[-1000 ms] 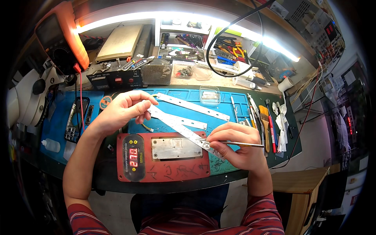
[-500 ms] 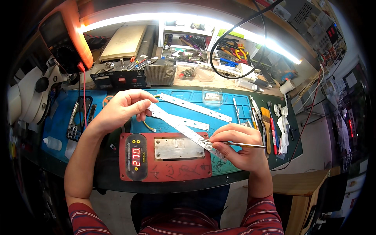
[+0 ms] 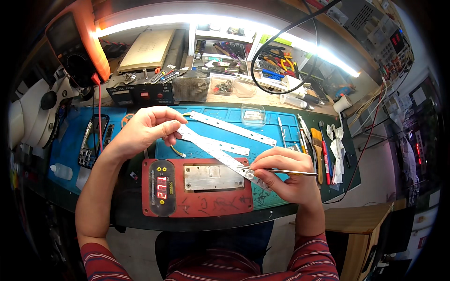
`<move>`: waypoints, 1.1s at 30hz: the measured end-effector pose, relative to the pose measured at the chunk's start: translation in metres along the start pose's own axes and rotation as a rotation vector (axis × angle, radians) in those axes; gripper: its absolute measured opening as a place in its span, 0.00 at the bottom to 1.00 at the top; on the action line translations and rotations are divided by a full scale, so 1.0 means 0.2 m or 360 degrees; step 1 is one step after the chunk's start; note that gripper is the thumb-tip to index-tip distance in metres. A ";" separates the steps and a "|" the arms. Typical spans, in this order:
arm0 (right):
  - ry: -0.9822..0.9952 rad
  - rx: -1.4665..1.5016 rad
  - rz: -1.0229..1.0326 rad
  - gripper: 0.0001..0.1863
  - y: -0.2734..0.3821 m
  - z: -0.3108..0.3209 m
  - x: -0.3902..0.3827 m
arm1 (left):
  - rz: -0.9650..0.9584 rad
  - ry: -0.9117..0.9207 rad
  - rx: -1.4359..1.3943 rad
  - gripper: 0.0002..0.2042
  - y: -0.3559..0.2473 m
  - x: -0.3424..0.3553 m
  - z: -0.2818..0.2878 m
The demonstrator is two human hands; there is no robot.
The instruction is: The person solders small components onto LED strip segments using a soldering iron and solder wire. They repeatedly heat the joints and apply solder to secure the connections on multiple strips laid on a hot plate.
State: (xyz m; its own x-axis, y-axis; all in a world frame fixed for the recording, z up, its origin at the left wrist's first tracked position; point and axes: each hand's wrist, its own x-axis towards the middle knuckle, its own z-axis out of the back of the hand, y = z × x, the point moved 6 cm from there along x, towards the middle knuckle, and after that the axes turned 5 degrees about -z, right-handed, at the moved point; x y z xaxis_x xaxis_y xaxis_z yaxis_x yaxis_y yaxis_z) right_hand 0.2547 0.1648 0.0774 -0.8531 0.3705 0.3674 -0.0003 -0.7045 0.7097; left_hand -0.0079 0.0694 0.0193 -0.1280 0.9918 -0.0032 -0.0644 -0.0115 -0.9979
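Note:
My left hand (image 3: 149, 131) pinches the upper left end of a white LED light bar (image 3: 215, 152), which slants down to the right. My right hand (image 3: 291, 175) is closed on metal tweezers (image 3: 302, 173). Their tips are at a small round lens (image 3: 249, 173) near the bar's lower end; whether they grip it is too small to tell. The bar passes above the right part of a red heating station (image 3: 199, 209) with a bare metal plate (image 3: 204, 177) and a lit red display (image 3: 162, 187). Behind lie two more white bars, an upper one (image 3: 239, 129) and a lower one (image 3: 232, 148).
A blue work mat (image 3: 276, 126) carries a clear plastic box (image 3: 253, 115) and an opened phone frame (image 3: 89, 145). At right lie a brush (image 3: 318, 145) and pens. A microscope (image 3: 33, 117) and an orange multimeter (image 3: 89, 47) stand left. A black cable (image 3: 255, 61) hangs overhead.
The reading on the station's display has changed. The view has shifted very slightly. Both hands, the light bar and the tweezers keep nearly the same pose.

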 end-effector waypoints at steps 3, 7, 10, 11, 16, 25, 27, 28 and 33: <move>0.0000 0.0012 -0.0007 0.05 0.00 0.00 0.00 | -0.0009 0.0013 0.0039 0.13 -0.01 0.00 0.00; 0.0002 0.0018 -0.0012 0.05 0.00 0.00 0.00 | -0.0053 0.0006 0.0126 0.16 -0.02 0.00 0.00; -0.0005 0.0009 0.0010 0.04 0.00 0.00 0.00 | -0.0075 -0.0026 0.0155 0.18 -0.01 0.00 0.01; 0.0000 0.0008 0.0009 0.04 0.00 0.00 0.00 | -0.0082 -0.0034 0.0159 0.19 0.00 0.00 0.01; 0.0003 0.0028 -0.0014 0.04 0.00 0.00 0.00 | -0.0106 -0.0031 0.0171 0.20 0.00 0.00 0.01; 0.0009 0.0027 -0.0012 0.05 0.00 0.00 0.00 | -0.0103 -0.0026 0.0141 0.17 0.00 0.00 0.02; 0.0008 0.0022 -0.0011 0.05 0.00 0.00 0.00 | -0.0100 -0.0039 0.0153 0.16 -0.01 0.00 0.01; 0.0008 0.0020 -0.0012 0.05 0.00 0.00 0.00 | -0.0097 -0.0044 0.0148 0.16 -0.01 0.00 0.01; 0.0012 0.0023 0.0001 0.05 0.00 0.00 0.00 | -0.0077 -0.0052 0.0115 0.14 -0.01 0.00 0.01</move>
State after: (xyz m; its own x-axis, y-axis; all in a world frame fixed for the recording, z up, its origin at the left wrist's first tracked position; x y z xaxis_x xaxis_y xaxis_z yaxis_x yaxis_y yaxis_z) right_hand 0.2545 0.1651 0.0773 -0.8569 0.3653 0.3637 0.0081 -0.6958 0.7182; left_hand -0.0092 0.0691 0.0208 -0.1552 0.9867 0.0480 -0.1423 0.0258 -0.9895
